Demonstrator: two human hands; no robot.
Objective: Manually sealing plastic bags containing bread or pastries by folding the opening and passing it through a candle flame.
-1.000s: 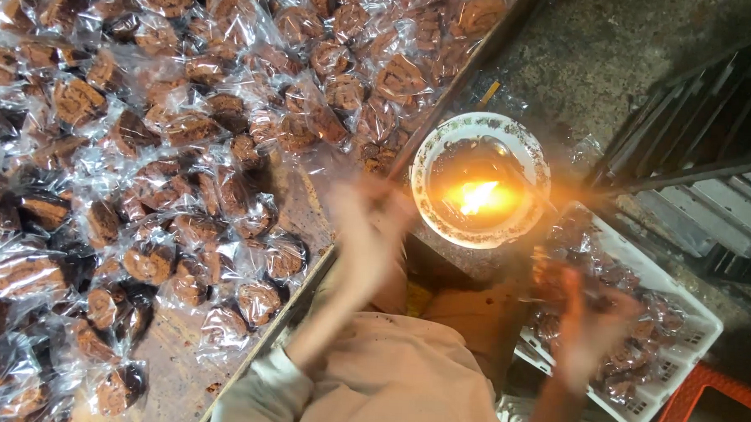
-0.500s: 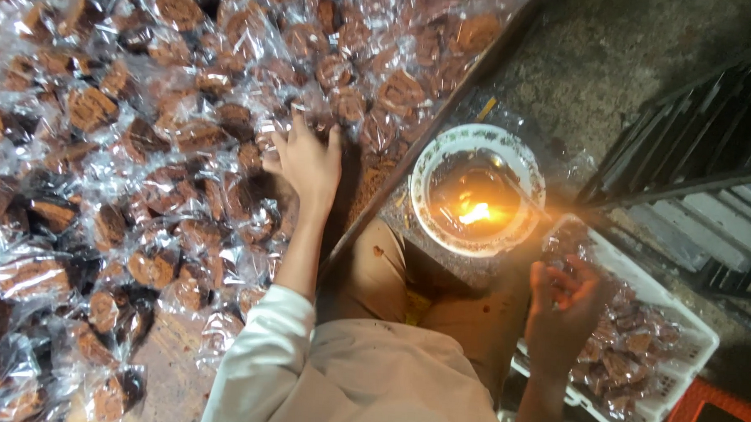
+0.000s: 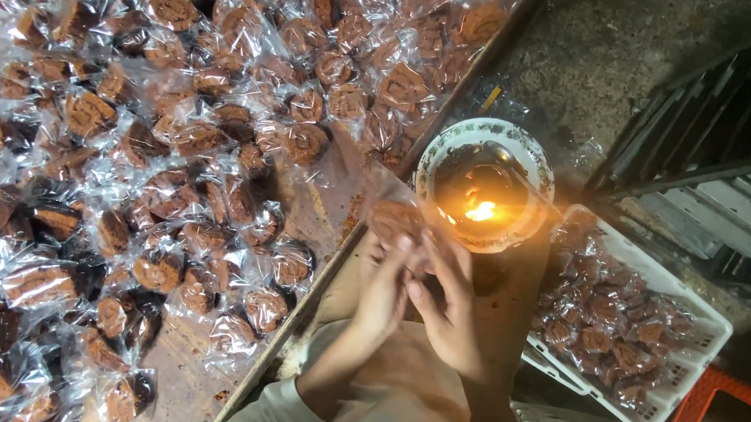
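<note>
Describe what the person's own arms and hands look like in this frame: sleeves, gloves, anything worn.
Both hands are bare, with no gloves. No rings or watch can be made out on the left hand or the right hand. The left arm wears a light, whitish long sleeve ending below the wrist. The right forearm looks uncovered as far as the frame shows. Warm flame light tints everything orange.

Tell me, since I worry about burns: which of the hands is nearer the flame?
Right. The right hand sits just below the flame in the bowl; the left hand is farther left, holding the wrapped cookie.
</note>
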